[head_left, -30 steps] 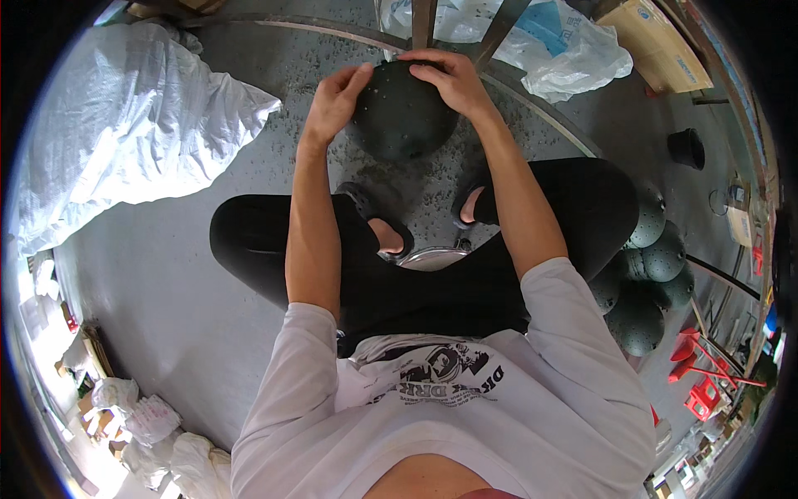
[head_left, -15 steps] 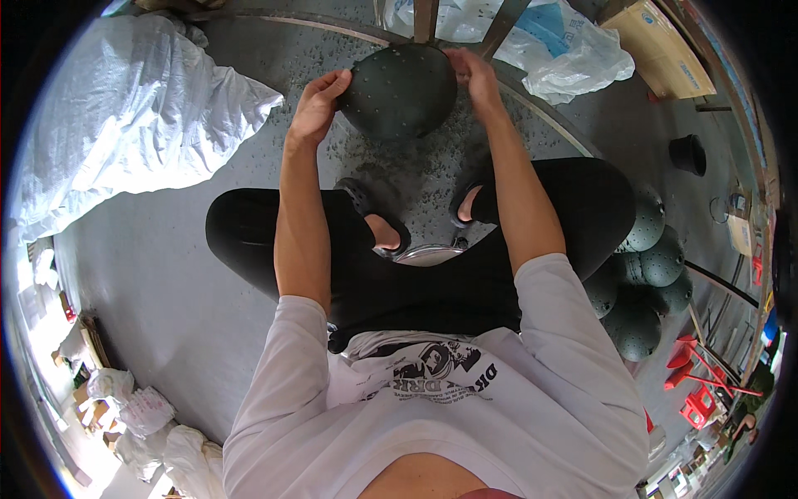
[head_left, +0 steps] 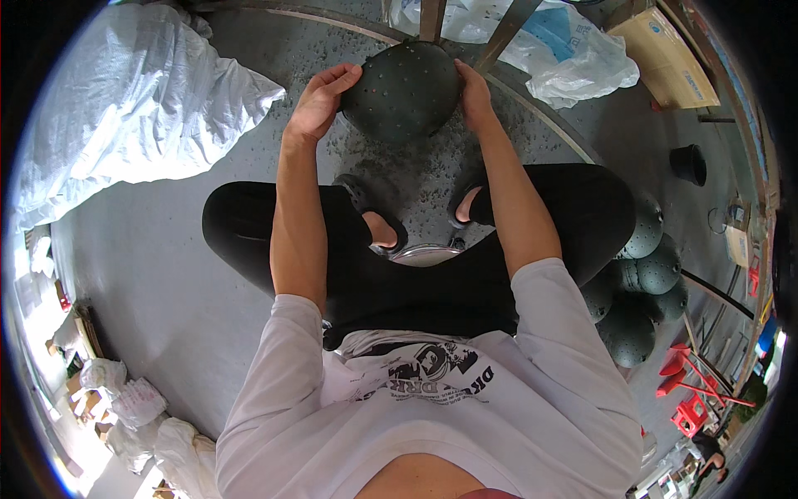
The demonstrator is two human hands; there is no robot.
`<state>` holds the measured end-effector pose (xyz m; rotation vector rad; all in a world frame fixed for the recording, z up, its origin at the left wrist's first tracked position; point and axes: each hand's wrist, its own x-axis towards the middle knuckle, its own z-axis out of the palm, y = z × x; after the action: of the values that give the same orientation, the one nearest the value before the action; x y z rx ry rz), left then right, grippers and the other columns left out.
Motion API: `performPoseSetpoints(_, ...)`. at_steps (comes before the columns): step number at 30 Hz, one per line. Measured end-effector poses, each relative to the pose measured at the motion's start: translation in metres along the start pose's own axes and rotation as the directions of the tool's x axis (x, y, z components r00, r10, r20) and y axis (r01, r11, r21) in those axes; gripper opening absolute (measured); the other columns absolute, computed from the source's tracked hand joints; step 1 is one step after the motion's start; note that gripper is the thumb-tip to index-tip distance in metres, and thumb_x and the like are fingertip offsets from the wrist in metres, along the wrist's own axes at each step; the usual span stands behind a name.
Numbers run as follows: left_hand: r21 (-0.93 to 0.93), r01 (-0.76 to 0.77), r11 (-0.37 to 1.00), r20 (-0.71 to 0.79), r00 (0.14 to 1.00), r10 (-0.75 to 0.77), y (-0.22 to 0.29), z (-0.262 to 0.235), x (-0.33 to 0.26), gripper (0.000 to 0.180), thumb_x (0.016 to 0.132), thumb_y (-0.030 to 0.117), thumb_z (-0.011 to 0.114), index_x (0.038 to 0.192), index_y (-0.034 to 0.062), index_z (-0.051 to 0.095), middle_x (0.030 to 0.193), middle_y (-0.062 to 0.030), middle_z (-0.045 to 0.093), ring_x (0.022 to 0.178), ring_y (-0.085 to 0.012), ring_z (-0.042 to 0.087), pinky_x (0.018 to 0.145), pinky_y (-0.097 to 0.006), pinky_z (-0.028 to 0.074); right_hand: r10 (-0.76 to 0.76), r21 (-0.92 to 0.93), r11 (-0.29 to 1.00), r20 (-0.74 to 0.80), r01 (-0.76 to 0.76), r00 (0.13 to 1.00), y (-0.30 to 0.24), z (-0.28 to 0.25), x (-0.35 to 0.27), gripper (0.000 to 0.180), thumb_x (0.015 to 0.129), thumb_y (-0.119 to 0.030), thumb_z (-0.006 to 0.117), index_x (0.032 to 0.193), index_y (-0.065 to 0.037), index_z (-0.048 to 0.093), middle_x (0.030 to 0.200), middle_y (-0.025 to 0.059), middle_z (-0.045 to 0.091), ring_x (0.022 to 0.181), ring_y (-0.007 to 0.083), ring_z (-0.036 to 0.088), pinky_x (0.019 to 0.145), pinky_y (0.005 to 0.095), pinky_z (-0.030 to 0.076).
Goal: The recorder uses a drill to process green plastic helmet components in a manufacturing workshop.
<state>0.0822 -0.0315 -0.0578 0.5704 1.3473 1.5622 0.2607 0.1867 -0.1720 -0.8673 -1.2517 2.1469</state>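
Observation:
A dark green ball [head_left: 401, 93], dotted with small raised nubs, is held out in front of me above the floor. My left hand [head_left: 320, 98] grips its left side, thumb lying along the upper left edge and the other fingers hidden behind. On the opposite side my right hand [head_left: 474, 93] is closed on the edge, with its thumb and fingertips partly out of sight. Just beyond the ball stands a brown metal leg [head_left: 431, 21]; whether the ball touches it, I cannot tell.
Several similar green balls [head_left: 628, 328] are piled by my right knee. A large silvery-white sack [head_left: 141, 108] lies at left. Dark crumbs [head_left: 366, 158] litter the floor around my feet. At far right are clear plastic bags [head_left: 582, 66], a cardboard box [head_left: 665, 62] and a black bucket [head_left: 688, 164].
My right hand has shifted slightly down along the ball's right edge, and its raised fingers have closed in. The ball appears turned a little, its nubs lying in different spots.

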Motion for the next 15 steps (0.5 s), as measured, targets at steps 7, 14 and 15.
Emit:
performPoseSetpoints(7,-0.041,-0.029,0.999,-0.02,0.999,0.029,-0.002,0.001,0.0,0.023,0.102,0.027,0.066,0.108,0.0055,0.072,0.099,0.0012,0.071,0.095,-0.0108,0.063,0.092,-0.028,0.044,-0.049,0.075,0.996,-0.036,0.052,0.998,-0.011,0.004,-0.005,0.034,0.102,-0.031,0.056,0.111,-0.002,0.072,0.101,0.0026,0.068,0.096,0.0143,0.06,0.09,0.0297,0.044)
performPoseSetpoints(14,-0.004,0.011,1.0,-0.016,1.0,-0.011,-0.005,-0.006,0.005,0.023,0.103,0.027,0.063,0.112,0.0062,0.07,0.102,0.002,0.069,0.096,-0.0108,0.061,0.092,-0.029,0.044,-0.076,0.111,0.99,-0.136,0.091,0.988,-0.03,0.015,-0.016,0.025,0.099,-0.026,0.065,0.105,-0.004,0.073,0.096,0.0027,0.069,0.091,0.0143,0.062,0.085,0.03,0.046)
performPoseSetpoints(15,0.046,0.022,0.999,-0.044,0.999,-0.02,-0.007,-0.007,0.006,0.025,0.104,0.027,0.061,0.115,0.0067,0.069,0.106,0.0022,0.068,0.098,-0.0112,0.061,0.092,-0.03,0.044,-0.102,0.11,0.987,-0.1,0.113,0.99,-0.034,0.016,-0.018,0.025,0.099,-0.026,0.065,0.105,-0.004,0.073,0.096,0.0027,0.069,0.091,0.0143,0.062,0.085,0.03,0.046)
